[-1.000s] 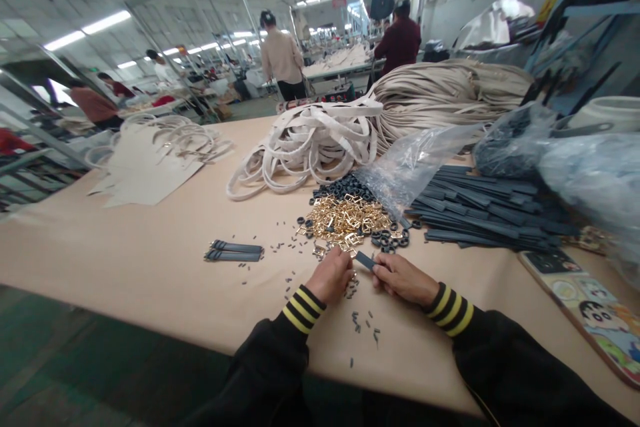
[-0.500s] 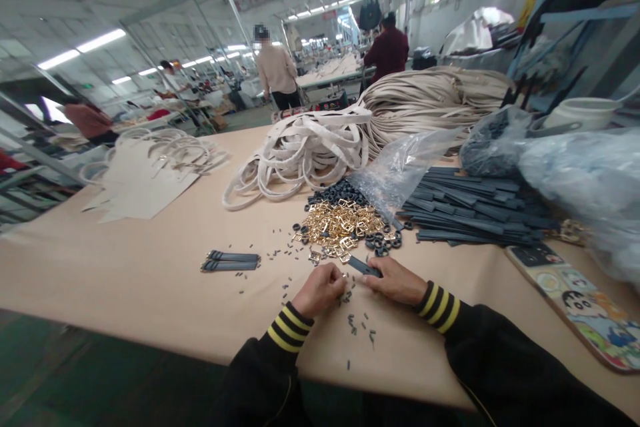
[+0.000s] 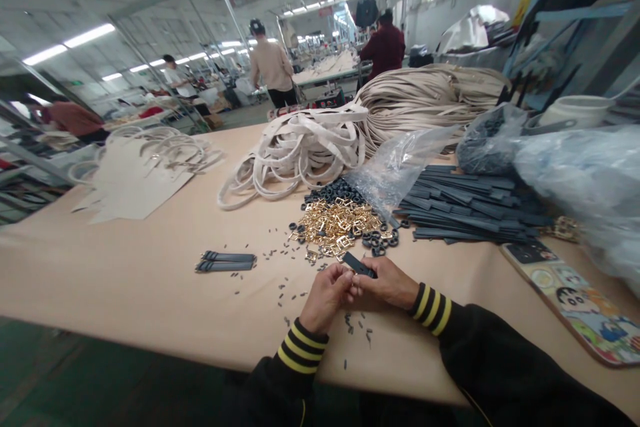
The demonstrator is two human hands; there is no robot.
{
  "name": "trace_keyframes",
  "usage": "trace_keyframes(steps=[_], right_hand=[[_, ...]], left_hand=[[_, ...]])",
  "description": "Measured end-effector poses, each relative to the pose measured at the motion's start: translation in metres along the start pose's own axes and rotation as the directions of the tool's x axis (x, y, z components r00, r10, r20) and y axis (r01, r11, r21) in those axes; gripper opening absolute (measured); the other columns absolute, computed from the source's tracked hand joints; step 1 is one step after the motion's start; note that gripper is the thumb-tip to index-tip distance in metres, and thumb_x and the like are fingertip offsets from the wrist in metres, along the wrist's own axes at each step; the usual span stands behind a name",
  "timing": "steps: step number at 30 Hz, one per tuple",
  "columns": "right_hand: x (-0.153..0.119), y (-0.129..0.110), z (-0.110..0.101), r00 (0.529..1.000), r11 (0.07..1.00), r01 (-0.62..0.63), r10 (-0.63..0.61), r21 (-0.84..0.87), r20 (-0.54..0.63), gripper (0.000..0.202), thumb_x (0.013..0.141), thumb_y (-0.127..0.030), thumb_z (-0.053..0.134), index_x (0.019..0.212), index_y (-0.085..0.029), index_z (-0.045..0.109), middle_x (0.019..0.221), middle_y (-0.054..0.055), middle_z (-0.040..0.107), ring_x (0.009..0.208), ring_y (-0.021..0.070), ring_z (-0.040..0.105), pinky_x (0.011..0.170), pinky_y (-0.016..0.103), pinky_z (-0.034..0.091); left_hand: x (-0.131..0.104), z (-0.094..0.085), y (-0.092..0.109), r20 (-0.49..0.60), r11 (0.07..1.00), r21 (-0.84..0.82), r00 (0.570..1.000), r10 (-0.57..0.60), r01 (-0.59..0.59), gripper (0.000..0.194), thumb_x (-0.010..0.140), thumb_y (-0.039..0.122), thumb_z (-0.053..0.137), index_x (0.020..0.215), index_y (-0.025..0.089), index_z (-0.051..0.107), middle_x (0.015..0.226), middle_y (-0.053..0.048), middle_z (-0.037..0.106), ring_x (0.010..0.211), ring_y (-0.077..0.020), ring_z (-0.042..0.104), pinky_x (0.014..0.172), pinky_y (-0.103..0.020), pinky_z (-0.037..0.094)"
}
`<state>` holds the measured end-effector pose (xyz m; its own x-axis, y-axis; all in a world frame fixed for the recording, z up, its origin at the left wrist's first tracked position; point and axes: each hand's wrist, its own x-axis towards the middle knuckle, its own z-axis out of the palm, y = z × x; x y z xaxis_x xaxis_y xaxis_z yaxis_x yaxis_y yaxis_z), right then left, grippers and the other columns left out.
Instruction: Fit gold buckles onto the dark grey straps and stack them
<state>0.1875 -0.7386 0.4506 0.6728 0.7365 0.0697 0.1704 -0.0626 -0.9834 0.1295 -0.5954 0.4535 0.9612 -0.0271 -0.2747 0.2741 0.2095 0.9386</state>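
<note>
My right hand (image 3: 390, 281) is closed on a dark strap (image 3: 359, 265), whose free end points up and left. Fingers of my left hand (image 3: 327, 293) are pinched together and meet the right fingertips just below the strap; what they hold is too small to make out. Beyond both hands is a pile of gold buckles (image 3: 337, 223), with black loops (image 3: 383, 240) beside and behind it. Small dark bits (image 3: 349, 323) are scattered on the tan table around the hands. Several finished-looking straps with buckles (image 3: 225, 261) lie side by side to the left.
Dark strips (image 3: 470, 210) are stacked at the right, near a phone (image 3: 575, 300) and plastic bags (image 3: 585, 180). Cream straps (image 3: 305, 153) and a larger strap bundle (image 3: 435, 100) lie at the back. Flat cream pieces (image 3: 140, 180) are at left. People stand at tables beyond.
My left hand has moved up and right to meet my right hand. The strap has come away from the buckle near its end and is turned more steeply. The view has shifted slightly.
</note>
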Motion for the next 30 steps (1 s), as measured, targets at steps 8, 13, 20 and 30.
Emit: trace_keyframes(steps=[8, 13, 20, 30], right_hand=[[0.001, 0.008, -0.001, 0.987, 0.966, -0.162, 0.162, 0.2, 0.013, 0.024, 0.076, -0.033, 0.052, 0.064, -0.012, 0.052, 0.055, -0.002, 0.054, 0.036, 0.0038, 0.036, 0.034, 0.015, 0.025], [0.001, 0.013, -0.003, 0.982, 0.968, -0.188, 0.191, 0.169, -0.003, 0.02, 0.076, -0.031, 0.052, 0.068, -0.012, 0.053, 0.054, -0.003, 0.053, 0.036, 0.0043, 0.036, 0.035, 0.016, 0.025], [0.002, 0.01, -0.003, 0.99, 0.993, -0.091, 0.083, -0.068, -0.113, 0.014, 0.072, -0.019, 0.051, 0.061, -0.012, 0.054, 0.054, -0.003, 0.05, 0.05, 0.0077, 0.043, 0.048, 0.018, 0.031], [0.001, 0.006, -0.001, 0.995, 0.994, -0.041, 0.031, -0.1, -0.1, 0.011, 0.072, -0.016, 0.049, 0.064, -0.012, 0.054, 0.058, -0.002, 0.054, 0.054, 0.0092, 0.047, 0.052, 0.019, 0.035]], left_hand=[[-0.002, 0.003, -0.002, -0.081, 0.983, 0.112, 0.984, 0.156, -0.147, 0.022, 0.072, 0.03, 0.061, 0.074, 0.015, 0.046, 0.066, 0.0, 0.056, 0.054, -0.0082, 0.052, 0.051, -0.019, 0.042], [-0.007, 0.001, -0.001, -0.14, 0.971, 0.116, 0.965, 0.223, -0.208, 0.027, 0.07, 0.026, 0.063, 0.092, 0.018, 0.049, 0.077, 0.002, 0.054, 0.056, -0.0075, 0.053, 0.054, -0.02, 0.044], [-0.006, -0.006, -0.01, -0.188, 0.985, 0.06, 0.968, 0.169, -0.16, 0.02, 0.068, 0.028, 0.064, 0.08, 0.012, 0.061, 0.095, -0.006, 0.057, 0.077, -0.0124, 0.056, 0.064, -0.02, 0.046], [-0.008, -0.003, -0.003, -0.133, 0.96, -0.265, 0.983, -0.124, 0.085, 0.021, 0.066, 0.022, 0.068, 0.078, 0.011, 0.054, 0.064, -0.001, 0.057, 0.054, -0.0055, 0.054, 0.048, -0.012, 0.044]])
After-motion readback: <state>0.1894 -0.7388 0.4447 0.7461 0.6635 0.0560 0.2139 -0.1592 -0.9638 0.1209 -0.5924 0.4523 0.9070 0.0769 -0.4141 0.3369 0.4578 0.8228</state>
